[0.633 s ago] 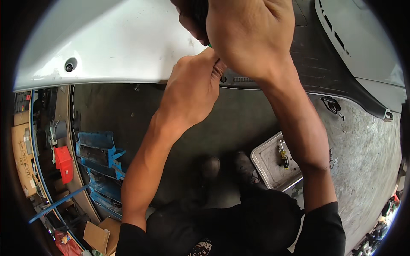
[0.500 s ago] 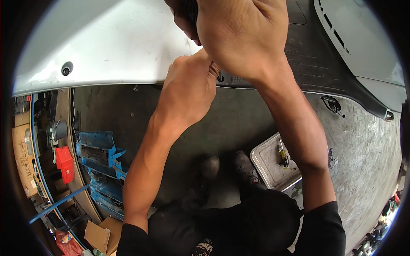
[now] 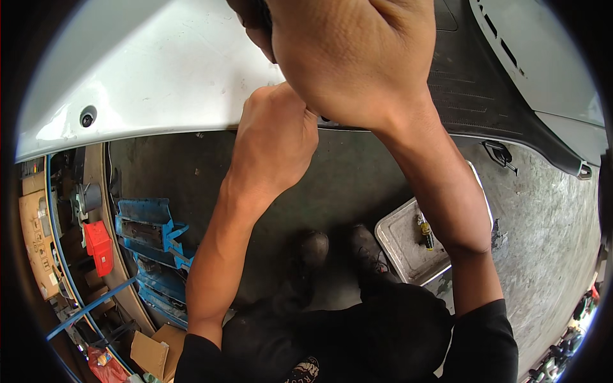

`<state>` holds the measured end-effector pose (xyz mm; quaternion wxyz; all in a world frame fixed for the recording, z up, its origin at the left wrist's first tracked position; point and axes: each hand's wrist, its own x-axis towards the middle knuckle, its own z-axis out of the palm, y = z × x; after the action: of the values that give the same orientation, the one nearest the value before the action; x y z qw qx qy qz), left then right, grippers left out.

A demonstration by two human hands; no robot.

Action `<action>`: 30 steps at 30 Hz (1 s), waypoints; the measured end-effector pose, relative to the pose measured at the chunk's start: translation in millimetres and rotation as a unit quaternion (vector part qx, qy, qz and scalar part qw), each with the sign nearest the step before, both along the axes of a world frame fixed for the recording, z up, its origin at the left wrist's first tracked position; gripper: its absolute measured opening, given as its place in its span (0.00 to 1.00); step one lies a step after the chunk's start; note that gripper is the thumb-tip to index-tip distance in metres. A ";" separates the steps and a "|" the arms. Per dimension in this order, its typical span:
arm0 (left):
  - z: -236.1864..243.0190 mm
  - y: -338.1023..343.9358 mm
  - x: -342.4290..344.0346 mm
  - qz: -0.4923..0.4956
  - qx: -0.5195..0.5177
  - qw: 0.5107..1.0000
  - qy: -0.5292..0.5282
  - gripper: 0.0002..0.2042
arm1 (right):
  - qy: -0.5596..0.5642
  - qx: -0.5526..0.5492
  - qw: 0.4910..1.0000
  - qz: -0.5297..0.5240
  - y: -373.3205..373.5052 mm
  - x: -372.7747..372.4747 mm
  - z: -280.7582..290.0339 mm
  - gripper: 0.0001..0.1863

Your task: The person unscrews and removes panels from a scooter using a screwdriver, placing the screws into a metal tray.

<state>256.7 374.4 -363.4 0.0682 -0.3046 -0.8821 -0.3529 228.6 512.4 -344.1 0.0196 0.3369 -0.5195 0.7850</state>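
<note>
1. Grey concrete floor (image 3: 549, 210) fills the lower part of the head view, with a blue metal frame (image 3: 145, 223) and a red bin (image 3: 98, 247) at the left.
2. White panel (image 3: 159, 83) spans the top, a round recess (image 3: 88, 116) near its lower edge; black trim (image 3: 476, 96) sits at its right.
3. Right hand (image 3: 357, 57): grip clenched around a black object (image 3: 264, 14), mostly hidden, above the panel.
4. Left hand (image 3: 271, 131): curled just beside the right, at the panel's lower edge; whether its grip holds anything, I cannot tell.
5. Shallow tray (image 3: 408, 255) on the floor, partly behind the right forearm (image 3: 453, 191); a screwdriver (image 3: 426, 236) lies inside.
</note>
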 end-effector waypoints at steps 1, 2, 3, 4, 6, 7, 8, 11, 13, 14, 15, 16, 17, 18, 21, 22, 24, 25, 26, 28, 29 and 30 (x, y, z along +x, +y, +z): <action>0.2 0.2 -0.3 -0.002 -0.001 1.000 0.010 0.06 | -0.001 -0.004 1.000 0.003 -0.3 0.5 1.1 0.15; -0.8 -0.1 -0.6 -0.004 0.004 1.000 0.014 0.05 | -0.002 -0.001 1.000 0.004 -0.6 1.6 0.8 0.15; -1.6 -0.2 -1.0 -0.005 0.008 1.000 0.017 0.05 | -0.003 0.000 1.000 0.006 -0.9 1.5 0.7 0.14; -2.4 0.0 -1.4 -0.007 0.013 1.000 0.021 0.04 | -0.006 0.002 1.000 0.006 -1.5 2.3 0.9 0.14; -5.8 -3.1 -2.7 -0.023 -0.001 0.999 0.026 0.03 | -0.005 0.001 1.000 0.010 -1.8 3.4 0.9 0.14; -6.5 -3.3 -3.3 -0.032 -0.007 0.999 0.028 0.03 | -0.006 0.003 1.000 0.013 -0.5 4.8 1.8 0.14; -6.5 -2.3 -3.2 -0.027 -0.008 0.999 0.021 0.02 | -0.008 0.003 1.000 0.015 0.8 6.3 1.6 0.13; -4.3 -0.3 -0.8 -0.034 0.016 0.999 0.025 0.01 | -0.009 0.006 1.000 0.025 2.7 11.3 4.6 0.13; -9.1 -5.6 1.0 -0.039 0.057 0.996 0.050 0.01 | -0.008 0.004 0.999 0.037 0.5 17.5 7.4 0.12; -14.9 -13.2 1.3 -0.026 0.069 0.996 0.059 0.02 | -0.008 -0.002 0.999 0.050 -5.8 19.0 8.1 0.12; -29.9 -11.9 -1.7 0.001 0.079 0.995 0.055 0.02 | -0.007 0.000 0.998 0.056 -5.7 20.7 9.9 0.12; -39.0 -17.1 -1.8 0.003 0.074 0.996 0.056 0.03 | -0.009 0.000 0.998 0.062 -7.1 20.1 11.6 0.12; -36.4 -16.4 -2.3 0.004 0.070 0.996 0.060 0.04 | -0.006 0.000 0.998 0.068 -5.6 18.7 18.6 0.12; -23.7 -12.4 0.8 -0.023 0.055 0.996 0.062 0.04 | -0.013 0.002 0.997 0.071 -1.7 15.1 16.7 0.12; 7.9 5.9 4.1 0.046 -0.005 0.995 -0.089 0.08 | -0.023 -0.002 0.996 0.084 3.6 -2.9 17.9 0.11; 4.9 8.0 2.2 0.044 0.001 0.996 -0.076 0.10 | -0.028 -0.003 0.996 0.088 4.8 -7.2 17.1 0.11; -2.9 2.6 1.5 0.016 0.024 0.999 0.035 0.12 | -0.028 -0.009 0.993 0.110 1.7 -12.3 24.3 0.11; -4.2 1.4 0.0 0.012 0.029 0.999 0.039 0.12 | -0.034 -0.014 0.991 0.132 1.2 -12.4 29.0 0.11; -4.4 -1.6 0.5 0.004 0.033 0.999 0.038 0.12 | -0.051 -0.020 0.984 0.170 -0.5 -7.7 38.0 0.11; -2.1 -1.7 -0.1 0.010 0.024 0.997 -0.066 0.11 | -0.120 -0.048 0.946 0.296 -3.4 -17.1 48.2 0.11; -3.7 6.9 -2.5 -0.001 0.091 0.994 -0.069 0.10 | -0.170 -0.074 0.926 0.328 -5.1 -30.1 44.4 0.15; -9.2 12.2 -9.0 0.005 0.136 0.986 -0.093 0.10 | -0.157 -0.086 0.920 0.348 1.9 -47.3 43.6 0.16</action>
<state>247.6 386.6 -372.6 0.0287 -0.2540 -0.8298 -0.4961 181.3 514.4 -300.6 -0.3071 0.3661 -0.2962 0.8270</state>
